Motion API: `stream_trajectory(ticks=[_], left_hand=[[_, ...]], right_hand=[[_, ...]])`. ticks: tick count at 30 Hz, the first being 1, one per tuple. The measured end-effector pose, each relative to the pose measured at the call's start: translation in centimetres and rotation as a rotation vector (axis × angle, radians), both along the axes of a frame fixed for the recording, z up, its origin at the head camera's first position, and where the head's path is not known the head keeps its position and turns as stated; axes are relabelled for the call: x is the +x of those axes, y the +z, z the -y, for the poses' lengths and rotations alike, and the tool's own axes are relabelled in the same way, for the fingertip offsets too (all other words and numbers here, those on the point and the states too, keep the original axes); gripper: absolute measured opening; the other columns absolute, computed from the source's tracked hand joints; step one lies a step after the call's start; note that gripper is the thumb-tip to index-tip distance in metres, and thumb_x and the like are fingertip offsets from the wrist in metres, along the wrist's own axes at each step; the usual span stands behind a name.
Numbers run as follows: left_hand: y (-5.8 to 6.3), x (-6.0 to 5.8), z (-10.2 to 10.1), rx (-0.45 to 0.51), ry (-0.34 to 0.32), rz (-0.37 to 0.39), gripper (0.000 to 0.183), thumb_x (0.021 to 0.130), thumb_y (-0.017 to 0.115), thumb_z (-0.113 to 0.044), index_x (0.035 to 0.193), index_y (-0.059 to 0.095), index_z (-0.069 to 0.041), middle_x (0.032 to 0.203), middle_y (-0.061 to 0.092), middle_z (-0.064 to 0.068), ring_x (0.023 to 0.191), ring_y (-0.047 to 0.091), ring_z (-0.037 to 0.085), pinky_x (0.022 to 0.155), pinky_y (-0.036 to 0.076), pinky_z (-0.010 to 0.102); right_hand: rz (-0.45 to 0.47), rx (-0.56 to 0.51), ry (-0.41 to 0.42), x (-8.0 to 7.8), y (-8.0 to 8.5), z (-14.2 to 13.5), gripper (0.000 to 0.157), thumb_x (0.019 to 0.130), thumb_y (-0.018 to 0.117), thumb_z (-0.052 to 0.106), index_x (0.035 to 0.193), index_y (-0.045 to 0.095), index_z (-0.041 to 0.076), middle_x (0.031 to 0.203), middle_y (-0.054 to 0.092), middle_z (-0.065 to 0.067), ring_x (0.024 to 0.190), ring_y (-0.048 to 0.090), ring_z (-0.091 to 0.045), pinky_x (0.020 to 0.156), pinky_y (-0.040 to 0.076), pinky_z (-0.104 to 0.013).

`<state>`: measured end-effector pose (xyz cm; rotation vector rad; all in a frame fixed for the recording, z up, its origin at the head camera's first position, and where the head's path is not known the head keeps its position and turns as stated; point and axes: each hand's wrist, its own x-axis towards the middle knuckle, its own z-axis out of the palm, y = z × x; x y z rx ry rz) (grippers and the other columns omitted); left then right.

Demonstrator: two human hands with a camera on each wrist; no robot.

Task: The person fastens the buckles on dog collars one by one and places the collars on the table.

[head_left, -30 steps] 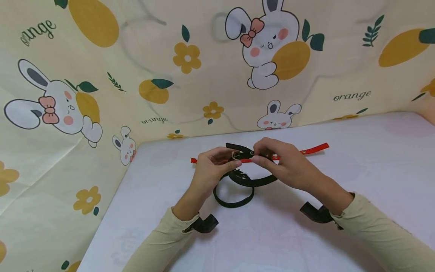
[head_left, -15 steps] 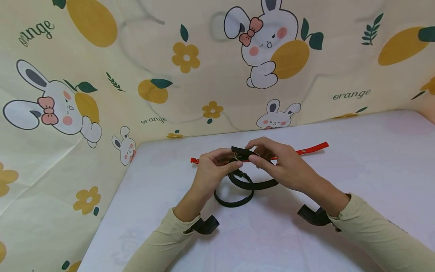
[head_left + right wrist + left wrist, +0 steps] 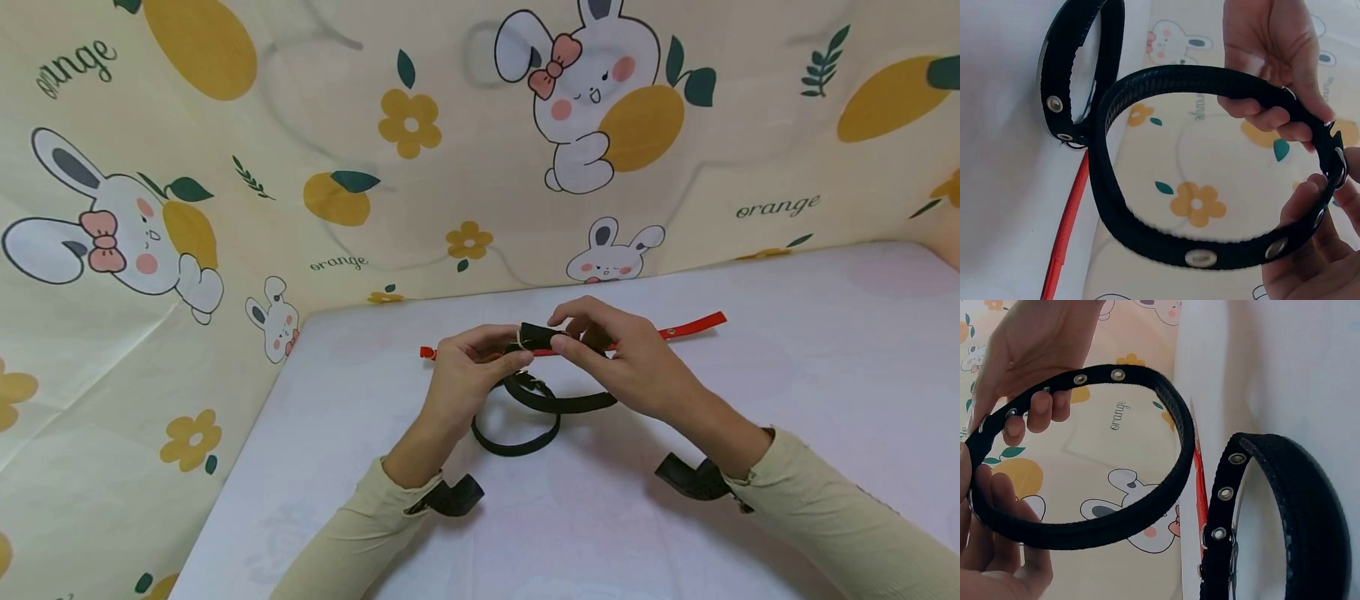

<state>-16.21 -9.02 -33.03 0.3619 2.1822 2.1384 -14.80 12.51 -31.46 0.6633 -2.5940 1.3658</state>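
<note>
A black collar [image 3: 562, 406] with metal eyelets and a buckle is held above the table, closed into a loop. My left hand [image 3: 474, 371] pinches it at the buckle end, thumb in front and fingers behind. From the other side my right hand [image 3: 633, 358] grips the strap [image 3: 536, 336] close to the buckle, thumb and fingers on it. The metal buckle ring [image 3: 1341, 167] shows between both hands in the right wrist view. Below stands a second black collar [image 3: 512, 451], also looped, its eyelets visible in the left wrist view. Fingers hide part of the buckle.
Behind the hands a red strap [image 3: 696, 326] with eyelets lies across the white table [image 3: 570, 533]. A cream cloth [image 3: 435, 58] printed with rabbits and oranges rises at the back and left. Black wrist devices [image 3: 453, 497] sit at both cuffs.
The strap's free end, which stuck out up and left past the buckle, has shifted right and now ends at the buckle. My right index finger has lifted a little; the left hand stays nearly still.
</note>
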Motion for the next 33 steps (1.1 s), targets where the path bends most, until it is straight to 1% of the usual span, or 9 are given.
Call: stream_trajectory(ticks=[3,6,12,16,22,25,29,33], left_hand=[[-0.01,0.04,0.05,-0.001,0.002,-0.001,0.032,0.082,0.078,0.000,0.113,0.072,0.001,0.096,0.075,0.000,0.087,0.069,0.010,0.081,0.056,0.022],[-0.04,0.02,0.05,0.008,-0.003,0.004,0.032,0.082,0.077,0.000,0.113,0.071,0.000,0.094,0.074,-0.003,0.088,0.069,0.010,0.082,0.056,0.022],[-0.12,-0.04,0.05,0.045,-0.013,0.006,0.032,0.082,0.077,0.002,0.113,0.069,0.002,0.091,0.074,-0.006,0.087,0.070,0.010,0.081,0.056,0.023],[-0.11,0.04,0.10,0.059,-0.012,-0.005,0.031,0.083,0.077,-0.001,0.112,0.069,0.003,0.092,0.073,-0.006,0.087,0.069,0.010,0.081,0.055,0.023],[-0.24,0.03,0.07,0.079,-0.026,-0.023,0.033,0.084,0.077,-0.007,0.114,0.069,0.003,0.094,0.073,-0.006,0.087,0.068,0.009,0.082,0.055,0.022],[-0.33,-0.02,0.01,0.083,-0.038,-0.034,0.032,0.085,0.076,-0.007,0.115,0.068,0.003,0.095,0.072,-0.006,0.085,0.067,0.010,0.082,0.055,0.022],[-0.36,-0.04,-0.06,0.069,-0.037,-0.041,0.029,0.087,0.074,-0.005,0.115,0.069,0.001,0.096,0.073,-0.006,0.084,0.066,0.010,0.082,0.054,0.022],[-0.23,0.02,-0.09,0.045,-0.033,-0.040,0.029,0.087,0.074,-0.006,0.115,0.070,-0.001,0.098,0.072,-0.005,0.086,0.066,0.011,0.083,0.054,0.022]], right_hand=[[0.002,0.002,-0.007,0.04,0.05,0.02,0.018,0.097,0.064,0.037,0.115,0.064,0.035,0.084,0.064,0.005,0.073,0.060,-0.013,0.067,0.045,-0.032],[-0.005,0.000,-0.013,0.03,-0.01,-0.04,0.016,0.096,0.065,0.037,0.113,0.066,0.037,0.082,0.061,0.006,0.074,0.059,-0.012,0.067,0.044,-0.032],[-0.058,-0.001,-0.028,-0.07,-0.20,-0.12,0.015,0.094,0.069,0.030,0.108,0.069,0.035,0.088,0.061,0.010,0.078,0.056,-0.010,0.069,0.044,-0.028],[-0.086,0.001,-0.026,-0.16,-0.17,-0.06,0.015,0.093,0.071,0.027,0.107,0.070,0.034,0.091,0.061,0.012,0.080,0.053,-0.009,0.068,0.044,-0.028],[-0.073,0.008,-0.026,-0.19,-0.12,0.02,0.015,0.094,0.069,0.032,0.108,0.069,0.035,0.091,0.060,0.011,0.079,0.053,-0.010,0.067,0.044,-0.029],[-0.065,0.009,-0.023,-0.17,-0.15,0.04,0.016,0.094,0.069,0.033,0.110,0.069,0.036,0.091,0.060,0.011,0.080,0.054,-0.010,0.067,0.044,-0.029],[-0.053,0.019,-0.023,-0.15,-0.20,0.07,0.019,0.094,0.070,0.035,0.112,0.069,0.036,0.093,0.061,0.011,0.081,0.055,-0.010,0.068,0.046,-0.028],[-0.054,0.050,-0.022,-0.12,-0.23,0.12,0.023,0.093,0.070,0.038,0.115,0.069,0.032,0.097,0.063,0.011,0.083,0.055,-0.011,0.068,0.047,-0.027]])
